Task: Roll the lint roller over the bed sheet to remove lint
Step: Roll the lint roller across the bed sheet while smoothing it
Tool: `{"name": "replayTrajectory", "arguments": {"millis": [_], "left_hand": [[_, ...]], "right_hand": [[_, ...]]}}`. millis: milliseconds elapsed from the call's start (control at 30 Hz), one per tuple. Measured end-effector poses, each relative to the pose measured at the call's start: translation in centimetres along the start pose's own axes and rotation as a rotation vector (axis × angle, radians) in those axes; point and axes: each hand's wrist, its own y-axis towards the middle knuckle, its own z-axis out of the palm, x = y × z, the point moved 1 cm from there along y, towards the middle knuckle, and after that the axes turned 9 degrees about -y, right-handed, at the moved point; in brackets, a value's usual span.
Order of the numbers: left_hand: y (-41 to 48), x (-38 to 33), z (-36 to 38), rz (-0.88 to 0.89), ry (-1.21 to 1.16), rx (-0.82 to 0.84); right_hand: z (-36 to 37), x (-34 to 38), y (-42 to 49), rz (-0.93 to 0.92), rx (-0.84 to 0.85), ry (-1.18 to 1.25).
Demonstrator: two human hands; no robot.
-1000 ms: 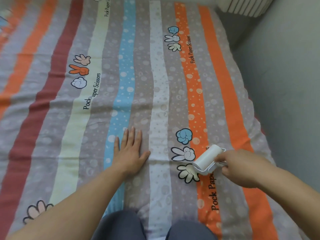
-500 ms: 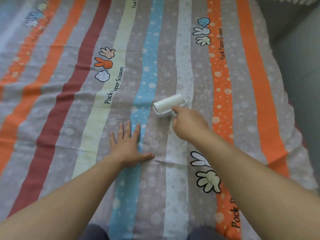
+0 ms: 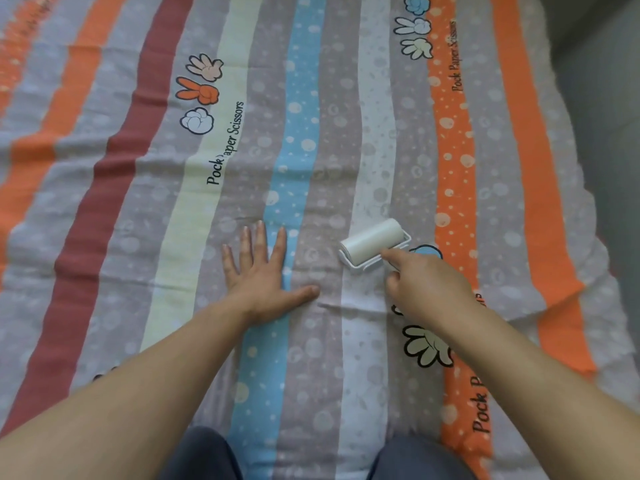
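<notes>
The left hand (image 3: 263, 271) is laid flat, palm down, on the bed sheet (image 3: 311, 140), with fingers straight and spread. Nothing is held in it, and the cloth appears to be pinned by it. The right hand (image 3: 427, 289) is closed round the handle of the lint roller (image 3: 372, 242). The handle itself is hidden in the fist, and the index finger is stretched along the white frame toward the roll. The roller is set on the sheet just ahead of that hand and to the right of the left hand's fingers, near them but apart, across the pale stripe (image 3: 375, 150) and the grey band beside it. Its long axis runs from lower left to upper right, crosswise to the right forearm, so a push away from the body or a pull toward it would be made at right angles to the roll. The right hand is the nearer, being the one that bears it. A small crease (image 3: 349, 304) is seen between the two hands, and printed cartoon hands (image 3: 427, 346) are partly hidden beneath the right wrist. Compared with half a second ago, the roller has been drawn back toward the body and rightward: it was then beyond the left fingertips and is now level with them. The left hand is found on the same blue stripe (image 3: 298, 116) as before.
</notes>
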Motion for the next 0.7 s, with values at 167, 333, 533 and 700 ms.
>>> {"name": "replayTrajectory", "arguments": {"millis": [167,333,533,700], "left_hand": [[-0.2,-0.2,0.0,0.000,-0.001,-0.014],[-0.6,-0.4,0.0,0.011,0.007,-0.032],[-1.4,-0.3,0.1,0.040,-0.015,-0.051],[-1.4,0.5,-0.8,0.096,-0.025,-0.107]], "right_hand": [[0.3,-1.7,-3.4,0.000,0.037,-0.080],[0.7,-2.7,-5.2,0.028,0.063,-0.101],[-0.9,-3.5,-6.9,0.032,0.132,-0.145],[-4.9,-4.3,-7.7,0.032,0.253,-0.183]]}}
